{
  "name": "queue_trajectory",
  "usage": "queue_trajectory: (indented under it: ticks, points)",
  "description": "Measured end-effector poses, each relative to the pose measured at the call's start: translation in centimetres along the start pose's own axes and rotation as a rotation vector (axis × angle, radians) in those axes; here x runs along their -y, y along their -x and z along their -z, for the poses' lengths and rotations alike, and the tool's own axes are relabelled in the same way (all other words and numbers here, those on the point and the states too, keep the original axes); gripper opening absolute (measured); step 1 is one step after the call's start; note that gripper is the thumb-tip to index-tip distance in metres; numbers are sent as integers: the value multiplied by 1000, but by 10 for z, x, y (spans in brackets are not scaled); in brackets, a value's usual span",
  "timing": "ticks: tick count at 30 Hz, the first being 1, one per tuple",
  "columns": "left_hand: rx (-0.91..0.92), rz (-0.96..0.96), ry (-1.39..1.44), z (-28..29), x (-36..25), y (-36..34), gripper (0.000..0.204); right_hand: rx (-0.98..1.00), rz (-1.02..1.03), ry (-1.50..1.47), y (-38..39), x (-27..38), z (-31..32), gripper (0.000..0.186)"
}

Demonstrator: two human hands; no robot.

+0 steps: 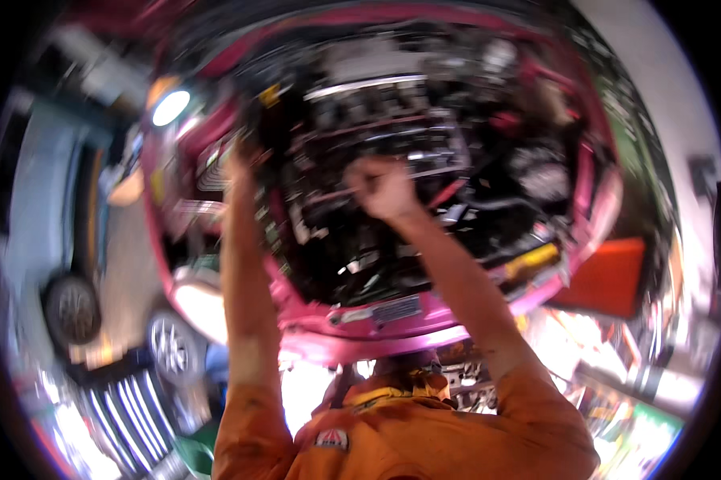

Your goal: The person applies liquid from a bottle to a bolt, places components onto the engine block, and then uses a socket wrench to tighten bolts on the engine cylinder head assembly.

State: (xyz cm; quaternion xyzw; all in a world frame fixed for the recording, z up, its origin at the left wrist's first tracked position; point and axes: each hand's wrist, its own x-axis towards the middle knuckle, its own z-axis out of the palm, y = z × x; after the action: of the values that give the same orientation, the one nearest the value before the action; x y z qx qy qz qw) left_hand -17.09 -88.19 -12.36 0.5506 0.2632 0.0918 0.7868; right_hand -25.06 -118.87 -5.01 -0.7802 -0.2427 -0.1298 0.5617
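Both my arms, in short orange sleeves, reach into the open engine bay of a pink car. My right hand (383, 186) is over the middle of the engine (376, 132), its fingers curled in; what they hold, if anything, is hidden. Beyond it runs a bright metal rail (366, 86) across the engine. My left hand (244, 156) is at the left side of the bay, by dark parts and the inner edge of the pink fender; its fingers are smeared by motion. A red piece (447, 192) lies just right of my right hand.
A lit lamp (170, 107) shines at the left fender. The pink front crossmember (360, 320) runs before me, with a yellow object (532, 262) near its right end. A red panel (603, 278) stands at right. Wheels (174, 346) and a tyre (73, 309) are at left.
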Motion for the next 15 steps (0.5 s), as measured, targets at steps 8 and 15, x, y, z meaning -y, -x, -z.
queue_trajectory:
  ticks: [8, 15]
  points:
    - [88, -37, 146, -1, 8, -11, 19, -317, -46, -174, 10, -14, 16, 13]
    - [326, -402, -131, 12, 2, -8, 22, -310, -293, 395, 16, -3, 14, 22]
